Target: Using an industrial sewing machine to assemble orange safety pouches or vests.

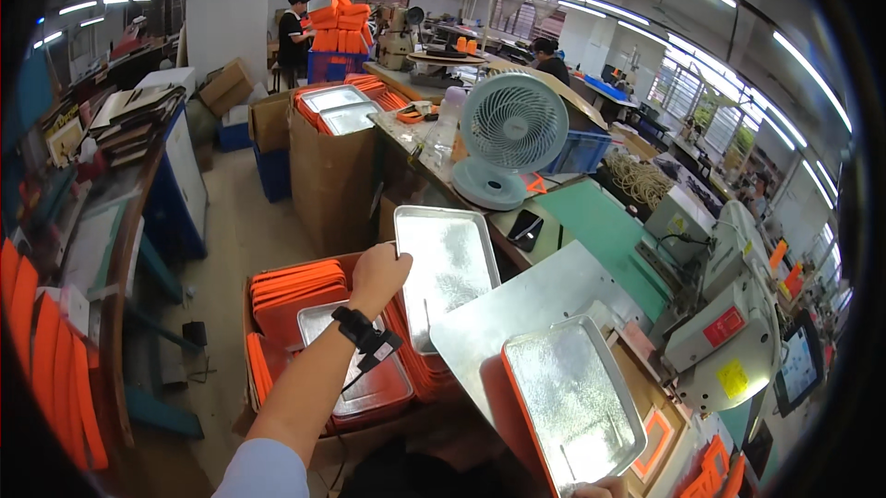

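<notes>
My left hand grips the left edge of a shallow silver metal tray, held tilted above a cardboard box. Inside that box lie stacked orange flat pieces and more silver trays, partly covered by my forearm. At the lower edge, my right hand is closed on the near rim of a second metal tray, which has an orange layer along its left side. This tray is over a flat metal plate. Only part of my right hand shows.
A white sewing machine stands at right beside a tablet screen. A fan and a phone are on the bench ahead. Another filled carton stands beyond. Orange pieces line the left side. Two people work farther back.
</notes>
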`<state>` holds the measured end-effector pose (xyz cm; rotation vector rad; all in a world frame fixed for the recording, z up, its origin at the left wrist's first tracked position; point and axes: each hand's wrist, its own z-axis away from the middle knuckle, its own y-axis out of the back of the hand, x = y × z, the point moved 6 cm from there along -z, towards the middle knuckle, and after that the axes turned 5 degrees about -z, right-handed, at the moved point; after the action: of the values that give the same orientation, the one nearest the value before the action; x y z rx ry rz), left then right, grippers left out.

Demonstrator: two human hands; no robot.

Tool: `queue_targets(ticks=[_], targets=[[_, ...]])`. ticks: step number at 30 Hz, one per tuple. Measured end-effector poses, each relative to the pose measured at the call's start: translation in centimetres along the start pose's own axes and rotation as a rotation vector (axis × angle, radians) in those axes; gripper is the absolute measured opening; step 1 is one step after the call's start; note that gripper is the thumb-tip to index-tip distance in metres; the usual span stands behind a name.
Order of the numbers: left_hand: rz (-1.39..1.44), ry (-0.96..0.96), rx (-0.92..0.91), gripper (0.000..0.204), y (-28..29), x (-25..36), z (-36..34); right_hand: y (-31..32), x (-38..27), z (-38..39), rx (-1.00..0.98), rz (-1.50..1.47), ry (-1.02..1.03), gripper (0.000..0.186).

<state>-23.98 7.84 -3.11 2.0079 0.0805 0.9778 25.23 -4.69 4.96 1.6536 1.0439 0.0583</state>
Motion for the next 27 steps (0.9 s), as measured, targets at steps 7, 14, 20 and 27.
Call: queue_targets(ticks=[7, 14, 20, 27], targets=[[-0.116, 0.027, 0.218, 0.034, 6.0, -5.9, -1.0, 0.6, 0.2, -0.9, -0.031, -0.066, -0.051, 0.031], [0.877, 0.428, 0.247, 0.025, 10.6, -18.0, 1.9, 0.5, 0.9, -0.6, -0.043, -0.085, -0.072, 0.037], [2.123, -0.1, -0.525, 0.039, 7.7, -4.6, 4.6, 0.6, 2.0, -0.4, -0.002, -0.055, -0.045, 0.039], [2.154, -0.283, -0.853, 0.041, 5.2, -1.2, 5.1, 0.3, 2.1, -0.6, -0.015, -0.082, -0.035, 0.04]])
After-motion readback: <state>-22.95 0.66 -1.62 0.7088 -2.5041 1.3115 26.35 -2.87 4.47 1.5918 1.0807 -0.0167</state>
